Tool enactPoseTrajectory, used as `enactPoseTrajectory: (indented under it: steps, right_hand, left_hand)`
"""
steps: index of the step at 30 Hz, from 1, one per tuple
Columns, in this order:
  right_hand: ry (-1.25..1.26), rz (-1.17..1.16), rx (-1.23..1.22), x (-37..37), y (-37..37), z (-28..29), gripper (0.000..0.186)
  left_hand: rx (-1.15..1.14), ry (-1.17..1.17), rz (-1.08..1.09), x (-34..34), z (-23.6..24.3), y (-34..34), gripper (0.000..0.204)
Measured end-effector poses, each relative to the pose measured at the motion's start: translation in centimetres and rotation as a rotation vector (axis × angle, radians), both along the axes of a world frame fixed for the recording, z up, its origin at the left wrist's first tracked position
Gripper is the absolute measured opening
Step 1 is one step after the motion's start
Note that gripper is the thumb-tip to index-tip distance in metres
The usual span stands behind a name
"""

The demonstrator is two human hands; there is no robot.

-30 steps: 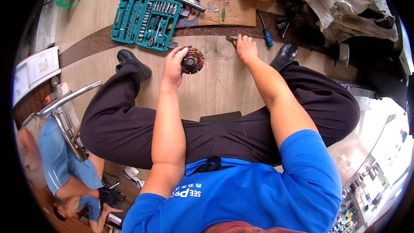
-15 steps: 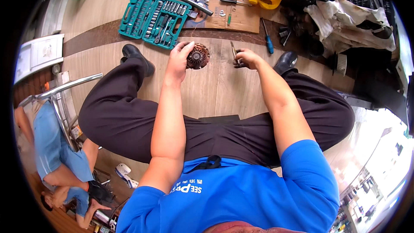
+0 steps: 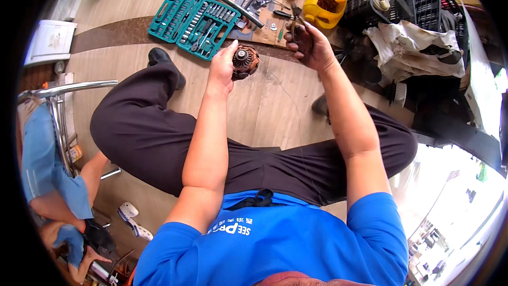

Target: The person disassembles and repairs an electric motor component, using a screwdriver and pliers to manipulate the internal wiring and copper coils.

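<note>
My left hand [image 3: 221,69] is closed around the side of a round motor armature [image 3: 246,66] with copper windings and a metal shaft end facing up. Farther off to the right, my right hand [image 3: 316,48] grips a pair of pliers [image 3: 296,12], its jaws pointing away from me over the cardboard's edge. Dark grime covers the fingers of that hand. A thin wire [image 3: 290,97] trails from near the armature across the floor toward my right thigh.
Beyond my left hand lies an open green socket set [image 3: 174,13]. Tools and motor parts cover a cardboard sheet [image 3: 264,33]. A cut yellow jug [image 3: 338,17], black crates [image 3: 365,0] and a stained cloth [image 3: 418,47] stand right. Another person's leg [image 3: 58,164] shows at left.
My right hand has moved away from me with the pliers, from beside the armature to the cardboard's edge. The armature has turned slightly in my left hand. My right foot has drawn nearer.
</note>
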State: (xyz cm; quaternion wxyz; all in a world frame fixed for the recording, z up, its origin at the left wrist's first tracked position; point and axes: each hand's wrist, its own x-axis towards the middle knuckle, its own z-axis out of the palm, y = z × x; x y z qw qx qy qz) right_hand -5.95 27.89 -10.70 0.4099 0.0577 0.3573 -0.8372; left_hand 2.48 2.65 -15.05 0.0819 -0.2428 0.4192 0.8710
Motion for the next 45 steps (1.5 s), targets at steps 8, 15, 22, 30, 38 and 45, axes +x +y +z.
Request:
enactPoseTrajectory:
  steps: [8,15,22,30,38,45]
  right_hand:
    - [1.304,0.546,1.414,5.7,0.5,10.2,0.035]
    - [1.557,0.294,1.58,8.4,-0.2,10.9,0.049]
    - [1.618,0.346,1.512,8.2,-1.1,9.8,0.051]
    - [1.551,0.382,1.479,8.2,-1.6,9.4,0.05]
    - [1.585,0.38,1.494,8.4,-1.9,9.5,0.048]
    - [1.645,0.397,1.575,8.5,-2.0,9.6,0.039]
  left_hand:
    - [0.045,0.11,0.007,0.1,2.9,0.7,0.022]
    - [-0.016,0.105,-0.043,0.0,3.8,1.0,0.026]
    - [-0.27,0.11,-0.041,0.2,4.3,1.8,0.03]
    - [-0.29,0.102,-0.043,0.2,4.7,2.2,0.031]
    - [-0.283,0.086,-0.061,0.3,4.7,2.4,0.033]
    - [-0.318,0.041,-0.099,0.4,4.5,2.3,0.038]
